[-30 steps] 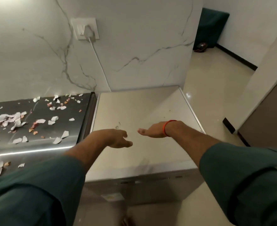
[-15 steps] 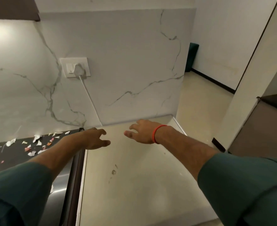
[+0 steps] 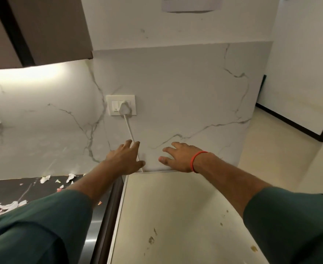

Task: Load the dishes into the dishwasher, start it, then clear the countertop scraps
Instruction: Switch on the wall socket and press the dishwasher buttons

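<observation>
Both hands are up by the marble wall, holding nothing: left hand (image 3: 125, 161) with fingers loosely spread right at the white cord (image 3: 128, 128) running down from the wall plug (image 3: 125, 108), right hand (image 3: 177, 158) spread too. The dishwasher (image 3: 176, 216) is the cream-topped box under them. The scraps (image 3: 46, 179) sit on the dark countertop (image 3: 10, 187) at left. They look papery, light and flimsy, so I'd sweep them into a palm rather than pinch each 1.
</observation>
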The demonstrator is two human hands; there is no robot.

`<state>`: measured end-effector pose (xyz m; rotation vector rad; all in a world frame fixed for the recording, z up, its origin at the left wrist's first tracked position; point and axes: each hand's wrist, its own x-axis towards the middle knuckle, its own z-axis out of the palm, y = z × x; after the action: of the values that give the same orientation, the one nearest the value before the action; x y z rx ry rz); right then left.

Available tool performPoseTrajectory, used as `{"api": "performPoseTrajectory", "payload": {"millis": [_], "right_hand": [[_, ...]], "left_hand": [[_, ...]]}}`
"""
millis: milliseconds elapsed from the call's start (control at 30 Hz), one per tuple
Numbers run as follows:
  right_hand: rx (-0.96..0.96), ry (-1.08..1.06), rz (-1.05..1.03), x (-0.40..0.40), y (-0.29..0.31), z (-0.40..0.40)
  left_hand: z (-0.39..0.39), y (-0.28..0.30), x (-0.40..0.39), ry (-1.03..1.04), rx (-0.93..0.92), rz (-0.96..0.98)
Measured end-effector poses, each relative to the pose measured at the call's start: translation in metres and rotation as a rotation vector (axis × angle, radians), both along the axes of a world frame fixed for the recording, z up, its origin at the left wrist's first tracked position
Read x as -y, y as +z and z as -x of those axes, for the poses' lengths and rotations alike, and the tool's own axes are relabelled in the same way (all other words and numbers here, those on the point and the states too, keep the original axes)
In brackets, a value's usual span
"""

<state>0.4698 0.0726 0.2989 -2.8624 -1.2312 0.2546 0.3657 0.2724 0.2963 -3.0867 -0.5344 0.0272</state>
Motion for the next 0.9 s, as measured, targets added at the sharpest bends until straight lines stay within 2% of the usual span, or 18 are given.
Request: {"api": "performPoseTrajectory", "payload": {"millis": [267, 567, 900], "right_hand": [[0.006, 0.038, 0.022, -0.038, -0.005, -0.015], [0.018, 0.004, 0.119, -0.042, 0.0, -0.018], [0.053, -0.012, 0.204, -0.049, -0.003, -0.011]], "left_hand": [[-0.028, 0.02, -0.062, 0.157, 0.006, -0.013], [-0.075, 0.03, -0.134, 0.152, 0.075, -0.108], [-0.092, 0.006, -0.151, 0.124, 0.152, -0.201]]}}
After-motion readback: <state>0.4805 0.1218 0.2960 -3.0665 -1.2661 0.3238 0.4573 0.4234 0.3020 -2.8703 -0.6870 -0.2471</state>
